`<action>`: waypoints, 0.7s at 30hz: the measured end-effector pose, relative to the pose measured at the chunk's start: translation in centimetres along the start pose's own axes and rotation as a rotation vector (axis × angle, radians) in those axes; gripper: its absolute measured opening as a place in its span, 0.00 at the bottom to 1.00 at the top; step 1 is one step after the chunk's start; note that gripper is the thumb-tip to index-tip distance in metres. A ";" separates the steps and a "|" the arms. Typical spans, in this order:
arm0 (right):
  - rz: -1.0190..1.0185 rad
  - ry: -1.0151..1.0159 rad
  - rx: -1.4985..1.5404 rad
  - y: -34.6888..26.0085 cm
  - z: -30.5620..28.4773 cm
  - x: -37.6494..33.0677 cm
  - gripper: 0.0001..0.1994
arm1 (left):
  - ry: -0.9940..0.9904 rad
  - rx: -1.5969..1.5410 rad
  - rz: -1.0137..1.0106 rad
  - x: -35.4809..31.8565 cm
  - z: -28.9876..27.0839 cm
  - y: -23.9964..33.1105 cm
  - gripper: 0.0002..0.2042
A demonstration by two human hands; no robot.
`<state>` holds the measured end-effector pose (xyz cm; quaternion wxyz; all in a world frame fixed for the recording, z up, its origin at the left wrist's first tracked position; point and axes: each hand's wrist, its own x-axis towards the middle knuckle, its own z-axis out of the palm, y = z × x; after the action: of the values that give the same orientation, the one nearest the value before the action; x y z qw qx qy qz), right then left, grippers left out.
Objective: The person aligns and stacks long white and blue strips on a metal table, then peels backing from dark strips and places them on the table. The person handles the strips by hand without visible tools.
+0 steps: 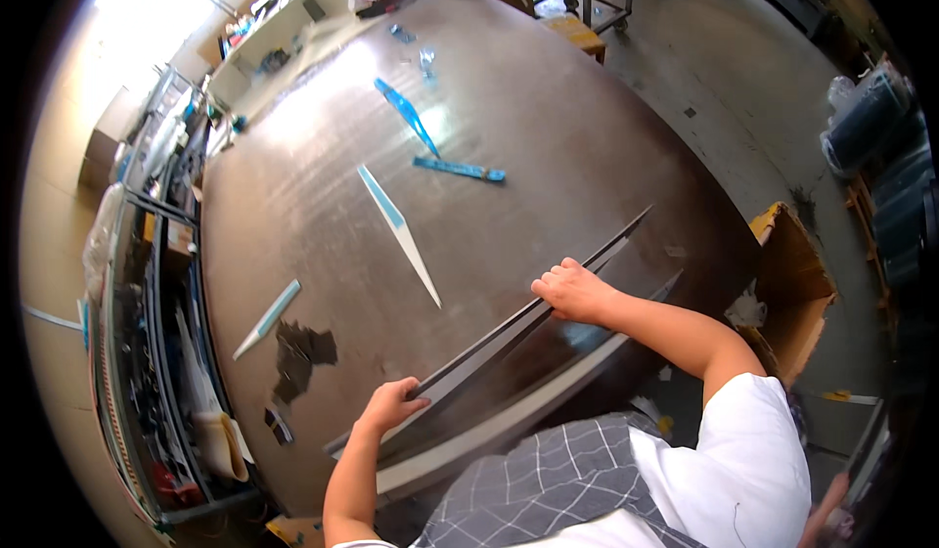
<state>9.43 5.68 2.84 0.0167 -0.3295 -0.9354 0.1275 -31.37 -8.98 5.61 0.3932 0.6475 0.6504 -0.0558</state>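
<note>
A long, thin dark strip (486, 344) with a grey underside runs slantwise across the near part of the brown table (548, 108). My left hand (393, 406) is closed on it towards its lower left end. My right hand (575, 292) grips its upper edge farther along, fingers curled over it. Past my right hand, the strip's far end tapers to a point. Beyond the strip lies a slim white and blue pointed piece (399, 227). A smaller pale piece (267, 320) rests near the table's left side, beside a torn dark patch (301, 357).
Farther back on the table are a blue curved strip (403, 113) and a blue flat bar (458, 169). A cluttered metal rack (156, 352) stands along the left side. An open cardboard box (797, 289) is on the floor at the right, with wrapped dark rolls (871, 123) beyond.
</note>
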 end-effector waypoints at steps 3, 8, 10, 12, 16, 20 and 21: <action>-0.009 0.187 -0.160 3.8 -3.8 3.3 0.16 | 0.005 -0.178 0.104 3.6 -4.5 0.6 0.16; 0.146 0.158 -0.050 7.0 -14.4 3.1 0.20 | 0.025 0.038 0.236 11.3 -17.5 5.3 0.15; 0.224 0.201 -0.017 7.8 -14.6 1.6 0.22 | 0.047 0.168 0.282 13.4 -22.3 9.9 0.14; 0.308 0.273 0.033 8.2 -13.3 -1.0 0.23 | 0.057 0.295 0.375 16.4 -25.8 14.0 0.14; 0.546 0.352 0.120 7.1 -10.2 -6.4 0.27 | 0.046 0.597 0.516 23.9 -28.0 24.0 0.18; 0.859 0.356 0.176 6.0 -8.3 -9.5 0.25 | 0.245 0.819 0.614 27.0 -25.4 35.4 0.19; 0.917 0.352 0.180 6.0 -7.9 -9.7 0.24 | 0.380 0.813 0.696 28.5 -23.9 35.9 0.21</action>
<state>21.63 5.92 9.53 0.1451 -0.7206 -0.6624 0.1444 -5.82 33.28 21.02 -0.0166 0.9217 0.3841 -0.0511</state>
